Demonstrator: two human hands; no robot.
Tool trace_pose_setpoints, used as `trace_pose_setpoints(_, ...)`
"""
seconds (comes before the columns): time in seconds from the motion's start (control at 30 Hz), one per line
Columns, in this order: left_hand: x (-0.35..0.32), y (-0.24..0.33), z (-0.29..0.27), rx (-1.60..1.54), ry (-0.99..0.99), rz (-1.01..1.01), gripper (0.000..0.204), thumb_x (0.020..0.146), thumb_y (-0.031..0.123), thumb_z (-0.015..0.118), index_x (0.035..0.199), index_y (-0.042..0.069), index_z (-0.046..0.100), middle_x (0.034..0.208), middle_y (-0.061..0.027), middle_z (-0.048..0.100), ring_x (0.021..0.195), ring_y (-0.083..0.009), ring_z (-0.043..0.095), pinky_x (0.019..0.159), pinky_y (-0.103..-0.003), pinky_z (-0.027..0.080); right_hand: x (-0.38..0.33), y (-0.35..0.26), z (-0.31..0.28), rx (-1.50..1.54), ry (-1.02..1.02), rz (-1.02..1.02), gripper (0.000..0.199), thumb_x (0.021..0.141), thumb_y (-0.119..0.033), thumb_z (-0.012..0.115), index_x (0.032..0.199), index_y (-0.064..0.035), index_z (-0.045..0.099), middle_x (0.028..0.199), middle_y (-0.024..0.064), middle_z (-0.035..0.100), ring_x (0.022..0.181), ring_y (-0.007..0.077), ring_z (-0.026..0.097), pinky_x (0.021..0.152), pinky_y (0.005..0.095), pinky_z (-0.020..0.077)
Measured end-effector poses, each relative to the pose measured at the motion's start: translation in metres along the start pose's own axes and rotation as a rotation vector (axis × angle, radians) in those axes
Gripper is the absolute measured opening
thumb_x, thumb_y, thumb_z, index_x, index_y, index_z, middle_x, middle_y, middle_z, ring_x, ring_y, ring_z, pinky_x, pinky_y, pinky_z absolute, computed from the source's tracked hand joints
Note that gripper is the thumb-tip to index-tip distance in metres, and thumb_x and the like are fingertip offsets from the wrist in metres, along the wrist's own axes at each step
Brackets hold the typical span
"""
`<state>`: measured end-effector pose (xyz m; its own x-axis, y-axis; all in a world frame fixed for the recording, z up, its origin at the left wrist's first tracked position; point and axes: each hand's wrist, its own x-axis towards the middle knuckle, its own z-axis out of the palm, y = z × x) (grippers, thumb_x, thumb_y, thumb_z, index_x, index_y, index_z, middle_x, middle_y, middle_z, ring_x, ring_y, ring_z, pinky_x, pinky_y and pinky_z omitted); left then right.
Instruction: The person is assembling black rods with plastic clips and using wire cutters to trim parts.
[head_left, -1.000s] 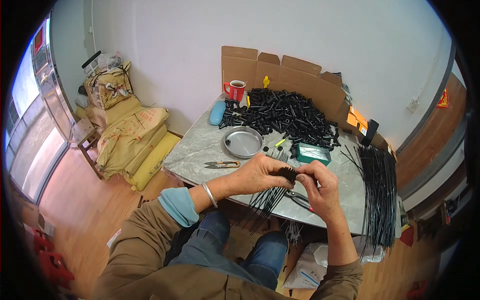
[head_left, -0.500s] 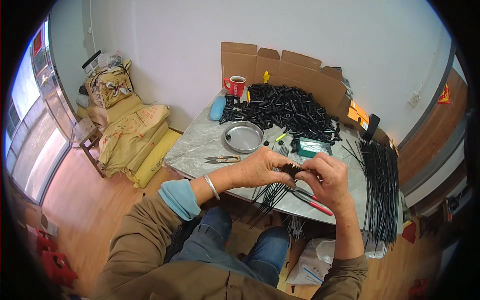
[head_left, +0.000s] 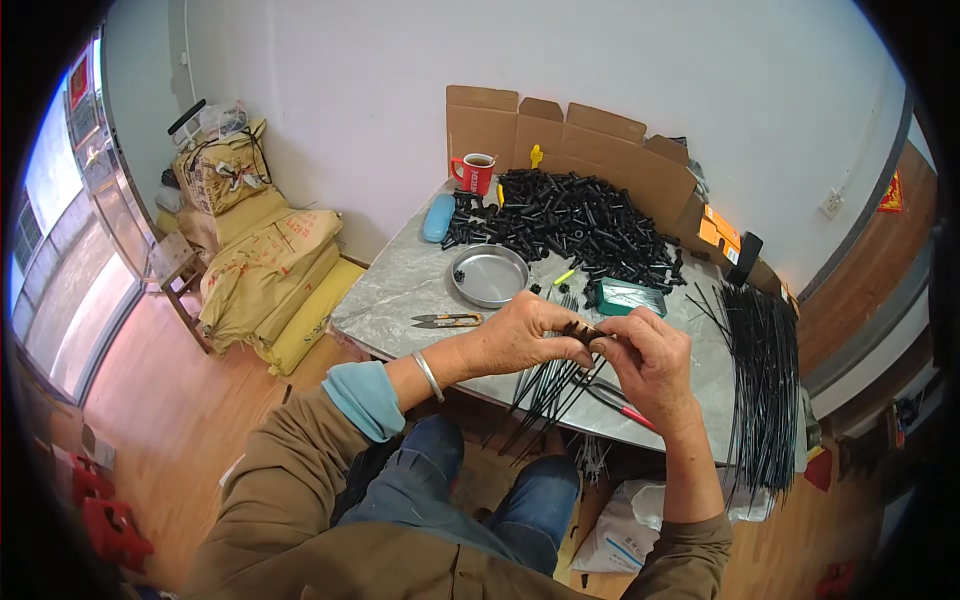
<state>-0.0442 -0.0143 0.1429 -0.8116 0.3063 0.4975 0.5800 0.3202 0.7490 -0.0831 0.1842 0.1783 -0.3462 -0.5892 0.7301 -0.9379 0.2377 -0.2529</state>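
Note:
Above the table's front edge, my left hand (head_left: 525,335) is closed on a bundle of thin black strips (head_left: 545,408), whose loose ends fan downward toward my lap. The fingers of my right hand (head_left: 655,358) pinch at the bundle's top end, touching my left fingertips. What exactly lies between the right fingertips is hidden. Beneath my hands lie pliers with red handles (head_left: 637,416), partly covered by the right hand. Thread snips (head_left: 447,320) rest left of my left hand. Just beyond the hands stands a green box (head_left: 628,297) with a shiny clear top.
A heap of black tubular parts (head_left: 580,220) sits before a cardboard screen (head_left: 590,135). A round metal tray (head_left: 495,280), red mug (head_left: 473,178) and blue case (head_left: 438,218) stand left. More black strips (head_left: 765,380) overhang the right edge. Yellow sacks (head_left: 270,265) are stacked by the wall.
My right fingers have closed in toward the left fingertips and now cover more of the bundle's top. The strips' lower ends have swung slightly left.

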Motion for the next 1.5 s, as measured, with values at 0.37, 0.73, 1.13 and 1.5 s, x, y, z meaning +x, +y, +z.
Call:
trace_pose_setpoints(0.37, -0.002, -0.003, -0.001, -0.032, 0.027, -0.036, 0.015, 0.081, 0.012, 0.071, 0.092, 0.002, 0.071, 0.086, -0.0065, 0.072, 0.079, -0.0104, 0.066, 0.072, -0.026, 0.051, 0.006, -0.001, 0.0, 0.0, -0.018, 0.01, 0.012, 0.073, -0.004, 0.072, 0.085, -0.006, 0.068, 0.066, 0.0049, 0.058, 0.053, 0.018, 0.057, 0.048, 0.0297, 0.0442)
trace_pose_setpoints(0.73, -0.001, -0.005, -0.001, -0.038, 0.044, -0.031, 0.014, 0.08, 0.012, 0.071, 0.09, 0.002, 0.071, 0.084, -0.0062, 0.072, 0.076, -0.0091, 0.065, 0.069, -0.025, 0.05, 0.009, -0.002, -0.003, 0.01, -0.062, 0.013, 0.015, 0.073, 0.0, 0.072, 0.088, -0.0021, 0.067, 0.066, 0.0066, 0.056, 0.054, 0.0161, 0.054, 0.048, 0.0272, 0.0413)
trace_pose_setpoints(1.13, 0.001, -0.008, 0.005, -0.074, 0.053, -0.05, 0.015, 0.081, 0.014, 0.072, 0.09, 0.002, 0.071, 0.082, -0.006, 0.072, 0.074, -0.0077, 0.065, 0.067, -0.024, 0.05, 0.006, 0.003, -0.004, 0.042, -0.044, 0.026, 0.014, 0.074, -0.001, 0.071, 0.087, -0.0034, 0.068, 0.066, 0.0055, 0.057, 0.054, 0.0162, 0.055, 0.048, 0.0277, 0.0425)
trace_pose_setpoints(1.5, 0.006, -0.015, 0.012, -0.049, -0.006, 0.014, 0.015, 0.081, 0.014, 0.069, 0.092, 0.002, 0.071, 0.082, -0.0064, 0.071, 0.077, -0.0123, 0.068, 0.07, -0.026, 0.052, 0.003, 0.006, -0.008, 0.094, -0.087, 0.049, 0.015, 0.074, 0.004, 0.069, 0.088, -0.0016, 0.067, 0.067, 0.006, 0.057, 0.056, 0.0154, 0.054, 0.049, 0.0269, 0.0407)
